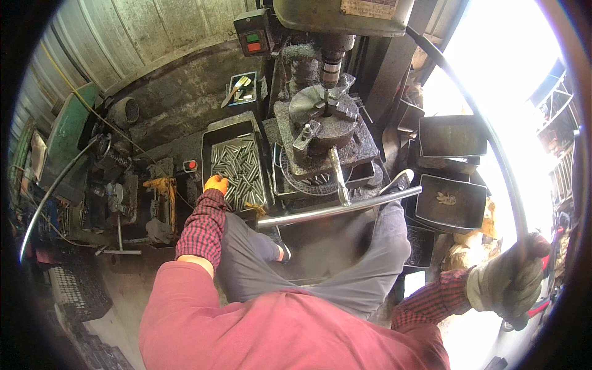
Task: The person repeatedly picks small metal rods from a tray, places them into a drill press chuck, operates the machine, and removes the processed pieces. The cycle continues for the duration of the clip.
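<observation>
My left hand (216, 184), in an orange glove, is at the near left edge of a metal tray (206, 154) full of short steel pins (237, 169). Its fingers look curled in; whatever they may hold is hidden. Far out to the right, my right hand (509, 287) in a grey-white glove is wrapped round the end of a long lever (478, 105) that runs up to the drill press head (345, 15). Below the drill chuck (332, 68), a jawed work-holding chuck (320, 114) sits on the machine table. A long steel bar handle (339, 208) extends from it toward me.
A switch box (251, 37) with green and red buttons hangs at the back. Brushes lie in a small blue tray (242, 89). Dark metal bins (453, 135) stand on the right, one holding a glove (445, 198). A second machine (117, 200) stands left.
</observation>
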Demonstrator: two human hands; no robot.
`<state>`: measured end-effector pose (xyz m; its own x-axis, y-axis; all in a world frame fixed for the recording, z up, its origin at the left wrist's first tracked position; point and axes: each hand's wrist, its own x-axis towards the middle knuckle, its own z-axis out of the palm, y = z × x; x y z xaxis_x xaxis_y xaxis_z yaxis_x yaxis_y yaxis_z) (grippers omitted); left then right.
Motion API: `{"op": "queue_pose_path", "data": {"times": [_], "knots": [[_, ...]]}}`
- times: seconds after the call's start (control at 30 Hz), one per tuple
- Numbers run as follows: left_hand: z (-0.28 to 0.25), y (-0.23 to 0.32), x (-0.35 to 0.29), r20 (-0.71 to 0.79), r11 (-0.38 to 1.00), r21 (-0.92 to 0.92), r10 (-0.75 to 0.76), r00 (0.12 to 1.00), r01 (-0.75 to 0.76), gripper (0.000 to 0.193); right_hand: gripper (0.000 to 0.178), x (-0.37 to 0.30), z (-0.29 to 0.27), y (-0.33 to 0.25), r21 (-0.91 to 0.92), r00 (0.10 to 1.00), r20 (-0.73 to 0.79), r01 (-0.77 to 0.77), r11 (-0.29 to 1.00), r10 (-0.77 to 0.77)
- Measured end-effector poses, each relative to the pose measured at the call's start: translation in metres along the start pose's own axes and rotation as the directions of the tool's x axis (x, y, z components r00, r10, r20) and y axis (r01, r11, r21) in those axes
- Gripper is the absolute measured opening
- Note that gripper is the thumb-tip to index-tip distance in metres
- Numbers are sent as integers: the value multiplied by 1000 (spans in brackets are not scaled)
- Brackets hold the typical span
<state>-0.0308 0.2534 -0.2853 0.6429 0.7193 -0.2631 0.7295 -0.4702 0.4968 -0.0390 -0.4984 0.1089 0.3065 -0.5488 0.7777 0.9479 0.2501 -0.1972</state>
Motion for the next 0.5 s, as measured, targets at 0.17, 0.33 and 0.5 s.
{"op": "queue_pose_path", "data": {"times": [0.17,0.33,0.5], "knots": [[1,-2,2,-1,1000,9,19,1000,-19,48,37,7,13,0,706,948,62,-263,658,312],[6,-6,7,10,1000,-14,4,1000,-4,48,33,16,24,2,757,936,109,-296,582,335],[10,-10,10,-16,999,-17,27,1000,-27,48,32,20,31,2,789,930,141,-313,528,340]]}}
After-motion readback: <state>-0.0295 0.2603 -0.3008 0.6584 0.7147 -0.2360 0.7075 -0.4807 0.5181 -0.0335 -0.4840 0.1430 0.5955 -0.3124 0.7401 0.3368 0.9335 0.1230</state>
